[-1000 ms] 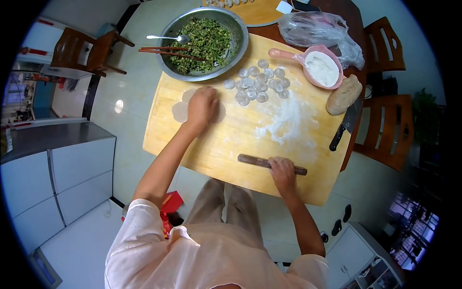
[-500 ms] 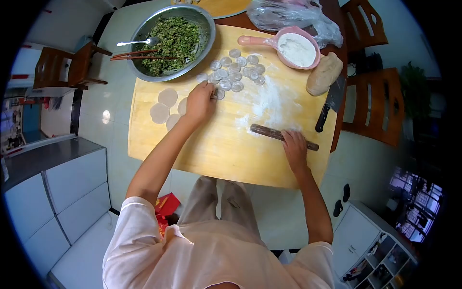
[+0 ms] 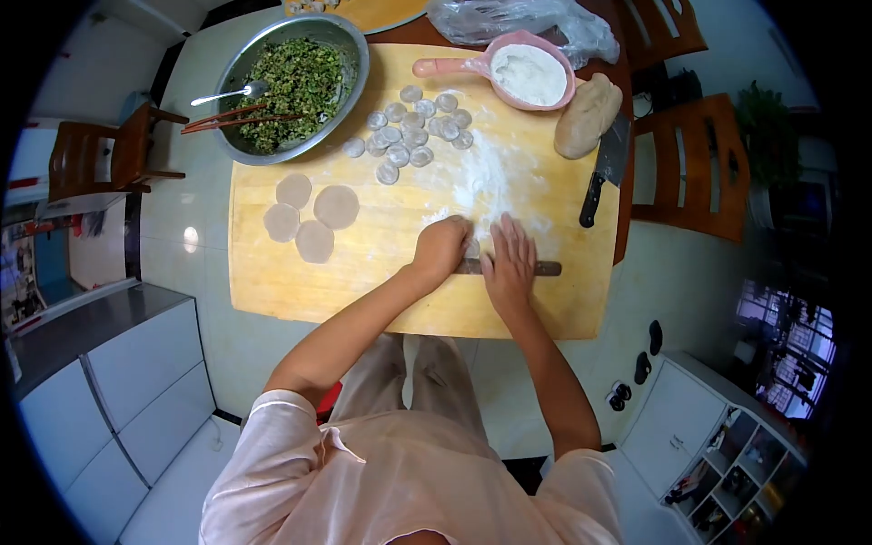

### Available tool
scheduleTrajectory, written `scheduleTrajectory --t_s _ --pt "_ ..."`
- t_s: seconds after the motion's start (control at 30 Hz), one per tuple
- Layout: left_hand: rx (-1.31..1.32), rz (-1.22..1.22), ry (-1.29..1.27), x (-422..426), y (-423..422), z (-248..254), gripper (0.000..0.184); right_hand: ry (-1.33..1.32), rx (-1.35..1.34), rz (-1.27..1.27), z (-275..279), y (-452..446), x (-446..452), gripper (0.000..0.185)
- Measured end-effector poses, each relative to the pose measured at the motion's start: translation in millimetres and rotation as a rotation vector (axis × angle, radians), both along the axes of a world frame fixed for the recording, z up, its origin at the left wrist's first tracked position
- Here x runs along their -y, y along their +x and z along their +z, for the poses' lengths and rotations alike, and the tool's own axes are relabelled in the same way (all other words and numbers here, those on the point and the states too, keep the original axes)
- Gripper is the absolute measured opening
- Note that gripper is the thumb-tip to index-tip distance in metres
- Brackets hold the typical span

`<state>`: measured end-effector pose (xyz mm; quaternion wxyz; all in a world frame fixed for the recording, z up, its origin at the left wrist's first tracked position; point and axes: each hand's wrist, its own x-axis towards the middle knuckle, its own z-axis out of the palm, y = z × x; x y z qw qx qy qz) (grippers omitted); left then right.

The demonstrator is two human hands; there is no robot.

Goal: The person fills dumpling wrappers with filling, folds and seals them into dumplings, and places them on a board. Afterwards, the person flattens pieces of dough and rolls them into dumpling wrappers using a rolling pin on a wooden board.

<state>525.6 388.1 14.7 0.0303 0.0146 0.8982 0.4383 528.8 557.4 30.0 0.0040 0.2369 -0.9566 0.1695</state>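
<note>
My left hand (image 3: 442, 246) is closed at the left end of the rolling pin, its fingers curled onto the edge of a small dough disc (image 3: 472, 247). The disc shows partly between my two hands. My right hand (image 3: 511, 265) lies flat across the dark wooden rolling pin (image 3: 549, 269), fingers stretched forward. Several rolled dough wrappers (image 3: 314, 242) lie at the left of the wooden board (image 3: 381, 295). A cluster of small flattened dough pieces (image 3: 415, 137) sits farther back, with loose flour (image 3: 483, 177) to its right.
A steel bowl (image 3: 356, 94) of chopped green filling holds a spoon and chopsticks. Along the back right are a pink scoop (image 3: 451, 67) of flour, a dough lump (image 3: 589, 116) and a knife (image 3: 592, 200). A plastic bag (image 3: 522, 20) lies behind, and chairs (image 3: 690, 168) stand around.
My left hand has moved right from the dough pieces to the rolling pin. My right hand and the pin have shifted left, and the pin lies more level. The whole view has shifted slightly.
</note>
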Motion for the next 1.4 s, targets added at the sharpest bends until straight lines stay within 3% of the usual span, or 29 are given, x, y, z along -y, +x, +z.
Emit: scheduleTrajectory --t_s 0.17,0.27,0.37,0.47,0.5,0.6,0.73,0.83,0.93,1.07,1.23,1.33,1.4 --pt "0.142 -0.066 -0.157 4 -22 -3 0.005 0.045 -0.053 -0.109 -7 -47 27 0.051" --pt "0.197 -0.054 -0.116 5 -26 -3 0.005 0.078 -0.027 -0.130 -9 -41 31 0.051" --pt "0.284 0.017 0.097 17 -19 -2 0.009 0.123 -0.024 -0.108 -5 10 14 0.054" --pt "0.225 0.038 0.124 15 -12 3 0.012 0.167 -0.016 -0.140 -3 -12 26 0.053" --pt "0.246 -0.079 -0.054 15 -18 8 0.020 0.147 -0.017 -0.140 -7 -22 31 0.052" --pt "0.327 -0.106 -0.168 3 -33 0 0.021 0.077 -0.019 -0.174 -6 -48 41 0.051" --pt "0.125 -0.076 -0.092 13 -23 -7 0.013 0.123 0.004 -0.154 -3 -15 31 0.054" --pt "0.273 0.091 0.084 20 -13 -6 0.012 0.150 -0.041 -0.140 -7 13 20 0.055" --pt "0.213 0.036 0.068 19 -11 -1 0.013 0.158 -0.035 -0.159 -3 -20 36 0.055" --pt "0.146 -0.095 -0.261 10 -32 -1 0.012 0.114 -0.054 -0.190 -10 -60 52 0.055" --pt "0.137 0.010 -0.007 24 -20 -15 0.009 0.152 -0.006 -0.162 -2 0 30 0.054" --pt "0.246 0.180 0.270 33 -8 -11 0.009 0.175 -0.019 -0.157 0 12 29 0.054" --pt "0.178 0.079 0.119 33 -14 0 0.008 0.159 -0.035 -0.182 -5 -26 44 0.055"
